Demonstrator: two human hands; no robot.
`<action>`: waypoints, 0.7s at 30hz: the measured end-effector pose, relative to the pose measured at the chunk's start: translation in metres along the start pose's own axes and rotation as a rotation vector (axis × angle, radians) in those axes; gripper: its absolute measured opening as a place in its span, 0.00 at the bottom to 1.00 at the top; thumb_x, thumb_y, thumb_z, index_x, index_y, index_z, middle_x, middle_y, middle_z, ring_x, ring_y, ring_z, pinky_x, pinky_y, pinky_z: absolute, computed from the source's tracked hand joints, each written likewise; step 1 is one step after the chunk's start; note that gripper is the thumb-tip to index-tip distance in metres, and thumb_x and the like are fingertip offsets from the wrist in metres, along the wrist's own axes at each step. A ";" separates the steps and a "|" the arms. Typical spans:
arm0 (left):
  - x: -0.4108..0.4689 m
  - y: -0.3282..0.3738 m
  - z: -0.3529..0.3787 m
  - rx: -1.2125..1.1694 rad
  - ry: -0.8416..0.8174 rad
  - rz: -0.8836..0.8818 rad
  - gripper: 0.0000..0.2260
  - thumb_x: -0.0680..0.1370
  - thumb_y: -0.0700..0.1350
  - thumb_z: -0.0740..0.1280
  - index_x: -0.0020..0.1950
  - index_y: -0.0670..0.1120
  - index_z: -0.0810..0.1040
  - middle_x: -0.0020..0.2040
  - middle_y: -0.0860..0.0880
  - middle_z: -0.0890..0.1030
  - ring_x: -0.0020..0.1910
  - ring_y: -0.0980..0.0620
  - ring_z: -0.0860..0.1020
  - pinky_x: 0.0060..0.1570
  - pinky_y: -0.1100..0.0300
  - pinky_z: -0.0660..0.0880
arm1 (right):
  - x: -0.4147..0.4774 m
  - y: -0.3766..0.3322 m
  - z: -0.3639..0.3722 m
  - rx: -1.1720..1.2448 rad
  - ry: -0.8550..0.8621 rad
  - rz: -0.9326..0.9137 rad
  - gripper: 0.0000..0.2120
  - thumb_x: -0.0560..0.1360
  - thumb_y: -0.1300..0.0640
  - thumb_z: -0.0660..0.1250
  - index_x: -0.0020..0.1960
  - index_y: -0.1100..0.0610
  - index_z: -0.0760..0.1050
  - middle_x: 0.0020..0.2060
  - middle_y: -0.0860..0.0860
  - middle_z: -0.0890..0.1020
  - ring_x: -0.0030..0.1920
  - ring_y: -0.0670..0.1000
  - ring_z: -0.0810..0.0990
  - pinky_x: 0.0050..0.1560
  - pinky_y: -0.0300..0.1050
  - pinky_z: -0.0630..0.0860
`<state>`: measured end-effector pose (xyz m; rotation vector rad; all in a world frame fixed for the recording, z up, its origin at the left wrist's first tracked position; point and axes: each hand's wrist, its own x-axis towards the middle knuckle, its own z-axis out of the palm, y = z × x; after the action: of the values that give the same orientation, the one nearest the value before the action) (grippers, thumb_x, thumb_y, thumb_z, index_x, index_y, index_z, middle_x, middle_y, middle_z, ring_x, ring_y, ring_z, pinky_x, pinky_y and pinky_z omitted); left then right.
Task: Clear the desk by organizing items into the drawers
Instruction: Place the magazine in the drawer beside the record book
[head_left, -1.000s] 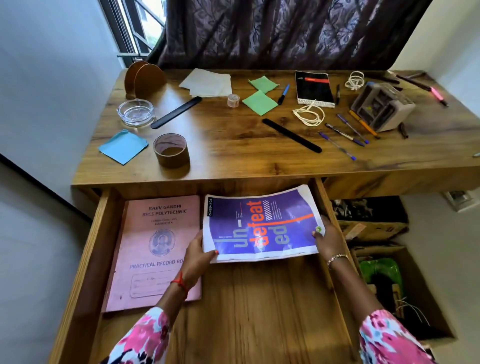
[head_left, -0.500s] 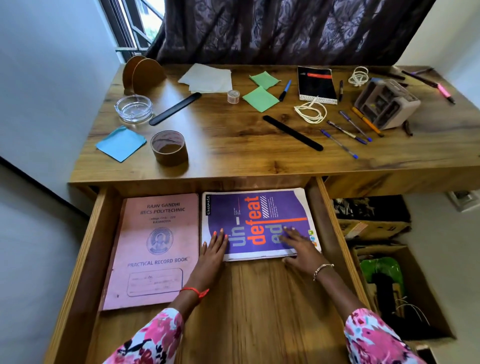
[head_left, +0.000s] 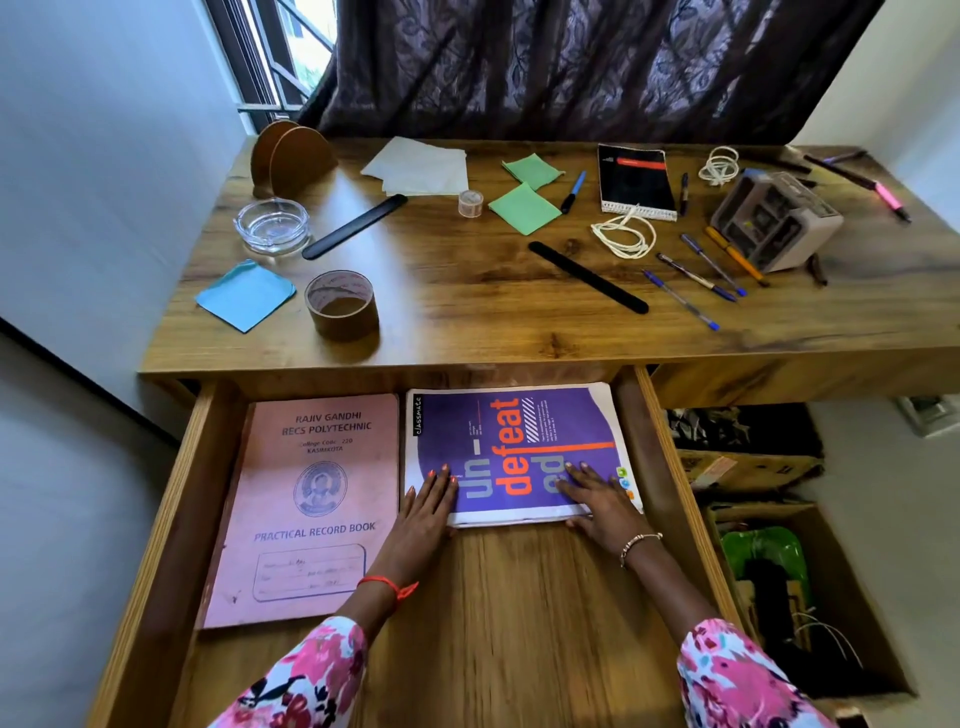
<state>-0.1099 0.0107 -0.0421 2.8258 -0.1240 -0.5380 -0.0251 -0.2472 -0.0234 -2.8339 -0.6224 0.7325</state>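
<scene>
In the lower half of the frame a wide wooden drawer (head_left: 156, 519) stands pulled out from under the table (head_left: 467, 312). Two books lie flat in it, side by side: a pink record book (head_left: 306, 499) on the left and a purple notebook (head_left: 514, 447) to its right, near the drawer's right wall. Both hands rest flat on the purple notebook's near edge, grasping nothing. The left hand (head_left: 423, 514) lies with fingers spread on the notebook's lower left corner, right at the seam with the pink record book. The right hand (head_left: 602, 504) lies palm down with fingers stretched on the lower right part of the cover. Floral sleeves show at the bottom of the frame.

On the table above, toward the left of the frame, sit a glass ashtray (head_left: 272, 226), a blue sticky pad (head_left: 244, 293) and a brown tape roll (head_left: 342, 304), the roll just right of the pad. A black ruler (head_left: 356, 226) lies slantwise near the ashtray, with white papers (head_left: 421, 166) behind it. In the middle are two green sticky pads (head_left: 524, 208), a small clear tape roll (head_left: 470, 202) just left of them, and a second black ruler (head_left: 587, 277). Toward the upper right lie a black notebook (head_left: 635, 179), a white cord (head_left: 623, 236) touching its near edge, several pens (head_left: 696, 280) and a tipped grey organizer (head_left: 774, 221).
</scene>
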 end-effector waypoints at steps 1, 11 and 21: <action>0.000 -0.001 -0.001 -0.001 -0.007 0.003 0.27 0.82 0.44 0.51 0.74 0.45 0.37 0.76 0.43 0.36 0.76 0.45 0.38 0.73 0.53 0.37 | 0.000 -0.001 -0.001 0.008 -0.003 0.004 0.30 0.76 0.57 0.63 0.74 0.50 0.55 0.76 0.50 0.50 0.76 0.50 0.46 0.75 0.51 0.47; 0.006 -0.008 -0.018 -0.002 -0.008 0.007 0.30 0.81 0.51 0.54 0.75 0.45 0.39 0.77 0.45 0.37 0.76 0.47 0.39 0.74 0.53 0.39 | 0.002 -0.013 -0.005 -0.018 0.012 0.023 0.30 0.76 0.60 0.63 0.74 0.51 0.56 0.76 0.51 0.51 0.76 0.51 0.50 0.74 0.46 0.56; -0.013 0.002 -0.025 -0.025 0.069 0.073 0.29 0.81 0.52 0.53 0.76 0.45 0.42 0.77 0.44 0.39 0.76 0.46 0.39 0.74 0.52 0.39 | -0.026 -0.036 0.000 0.033 0.048 0.084 0.30 0.76 0.57 0.63 0.74 0.52 0.55 0.76 0.51 0.52 0.76 0.51 0.52 0.74 0.46 0.56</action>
<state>-0.1128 0.0164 -0.0140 2.7990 -0.2048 -0.4230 -0.0584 -0.2258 -0.0039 -2.8529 -0.4828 0.6792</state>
